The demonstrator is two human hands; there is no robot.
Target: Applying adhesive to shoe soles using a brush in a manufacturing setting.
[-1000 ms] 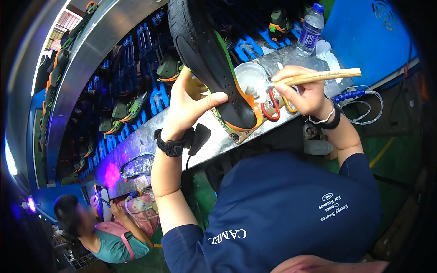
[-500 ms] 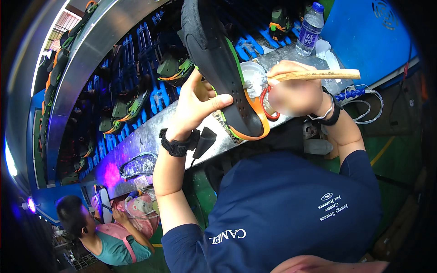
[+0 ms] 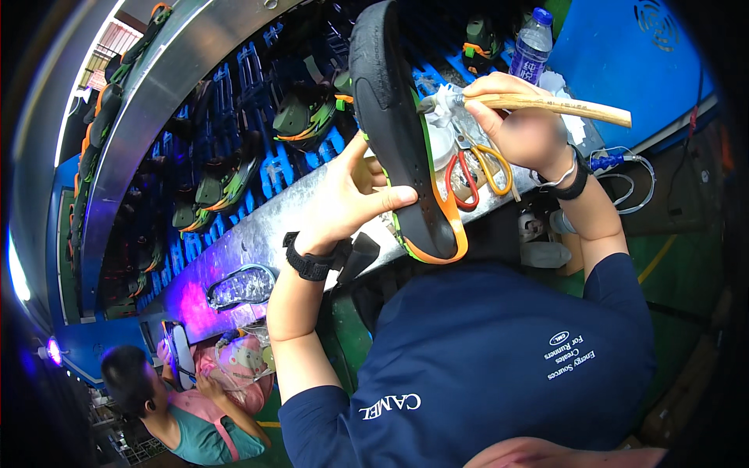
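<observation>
My left hand (image 3: 351, 199) is closed around a black shoe sole (image 3: 390, 117) with orange and green edging. Its thumb presses on the inner face, while the other fingers are partly hidden behind the sole. In my right hand (image 3: 523, 129) is a brush with a wooden handle (image 3: 577, 107). The whitish, crusted head of the brush is at the sole's right edge, about halfway up. Scissors with one red and one yellow handle (image 3: 499, 171) lie on the bench just below my right hand. Behind the sole, a whitish tub (image 3: 442, 144) is partly covered.
Several shoe parts, one a green-and-orange piece (image 3: 300, 117), rest on blue racks beyond the metal bench (image 3: 250, 234). A water bottle (image 3: 533, 47) stands at the back right. Another sole (image 3: 242, 287) lies at the left. A co-worker (image 3: 187, 413) sits at lower left.
The sole has shifted right and slightly down in my left hand. My right hand has moved up and right, carrying the brush higher along the sole's edge and uncovering the scissors.
</observation>
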